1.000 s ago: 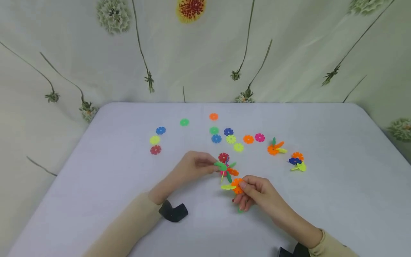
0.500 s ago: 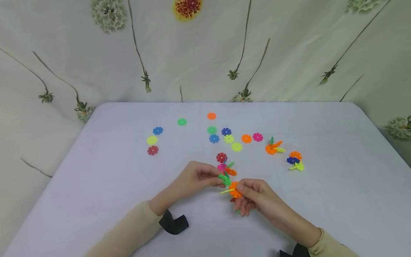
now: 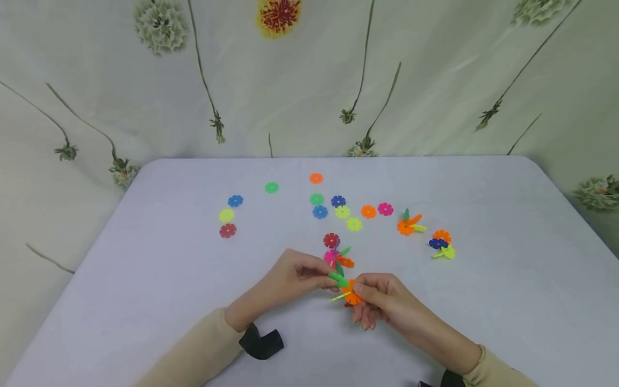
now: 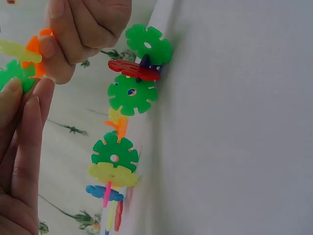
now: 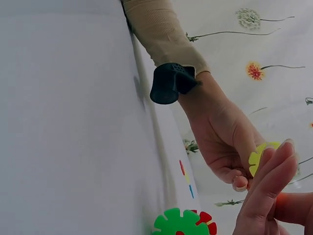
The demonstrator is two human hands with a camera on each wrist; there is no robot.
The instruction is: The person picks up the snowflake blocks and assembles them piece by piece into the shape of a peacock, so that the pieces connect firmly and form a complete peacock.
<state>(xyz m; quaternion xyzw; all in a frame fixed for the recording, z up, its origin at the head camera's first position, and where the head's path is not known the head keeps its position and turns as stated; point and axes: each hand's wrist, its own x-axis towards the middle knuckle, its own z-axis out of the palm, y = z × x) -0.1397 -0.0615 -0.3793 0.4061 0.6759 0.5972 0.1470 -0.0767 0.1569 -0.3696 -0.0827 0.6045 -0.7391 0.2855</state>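
Smooth, glossy plastic discs point(image 3: 342, 212) lie on a matt white tablecloth point(image 3: 145, 279) before a printed fabric backdrop point(image 3: 435, 80).

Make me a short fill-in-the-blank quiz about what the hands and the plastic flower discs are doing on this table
The left hand pinches a ____ disc.
The right hand holds the cluster whose biggest disc is ____.
The loose red disc lies nearest a ____ disc.
The table is covered with a plain ____ cloth.

Missing words: green; orange; yellow; white
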